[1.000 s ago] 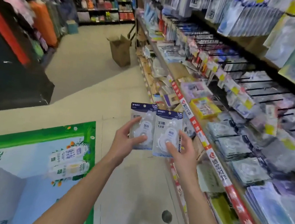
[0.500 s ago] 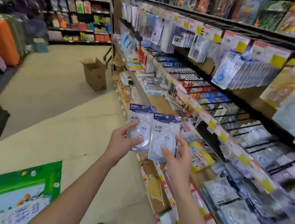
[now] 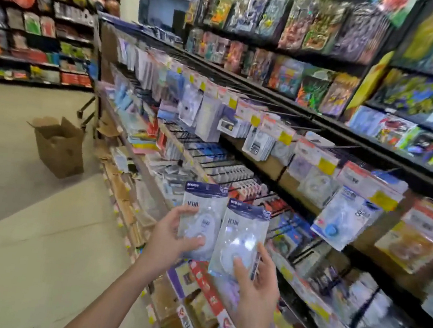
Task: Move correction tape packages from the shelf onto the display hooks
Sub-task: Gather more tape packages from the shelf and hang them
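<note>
I hold two correction tape packages upright side by side in front of the shelving, each a clear blister pack with a dark blue header. My left hand [image 3: 171,236] grips the left package [image 3: 199,216], thumb across its front. My right hand [image 3: 255,283] grips the right package [image 3: 242,235] from below, thumb on the blister. Black wire display hooks [image 3: 226,165] jut out of the shelf wall just beyond the packages. Other correction tape packs [image 3: 342,220] hang on hooks to the right.
A tall store shelf [image 3: 286,98] full of hanging stationery and colourful books fills the right side. The red-edged lower shelf [image 3: 208,291] sits under my hands. An open cardboard box [image 3: 59,144] stands on the aisle floor at the left.
My view has swung up and right from the floor toward the hook wall. Both hands have stayed on the two packages and lifted them closer to the hooks.
</note>
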